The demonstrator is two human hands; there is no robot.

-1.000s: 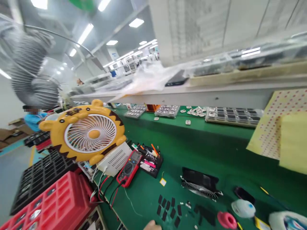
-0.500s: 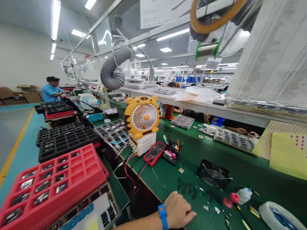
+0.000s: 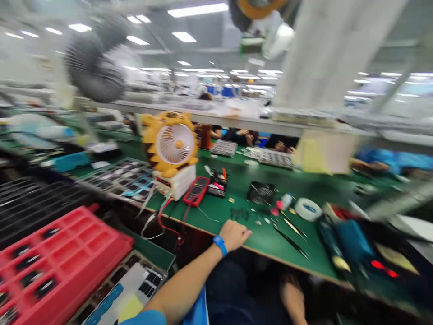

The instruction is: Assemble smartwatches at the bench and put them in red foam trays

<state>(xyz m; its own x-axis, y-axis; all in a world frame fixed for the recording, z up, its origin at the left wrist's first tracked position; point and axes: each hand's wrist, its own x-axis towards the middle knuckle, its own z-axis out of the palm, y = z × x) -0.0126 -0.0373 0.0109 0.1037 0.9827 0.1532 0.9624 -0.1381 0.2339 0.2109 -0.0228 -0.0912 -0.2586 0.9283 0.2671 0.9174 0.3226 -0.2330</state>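
My left hand, with a blue wristband, rests on the near edge of the green bench, fingers lying loosely on the mat and holding nothing I can see. Just beyond the fingers lie several small black pads and white scraps. Tweezers lie to the right of the hand. A blurred skin-coloured shape below the bench edge looks like my right hand; its fingers cannot be made out.
A red multimeter, a tiger-shaped desk fan on a white box, a small black fan and a tape roll stand on the bench. A red tray and black trays are at left. Other people sit across the bench.
The view has swung right and pulled back, with heavy blur. My left hand stays on the bench edge near the black pads; more of my arm shows.
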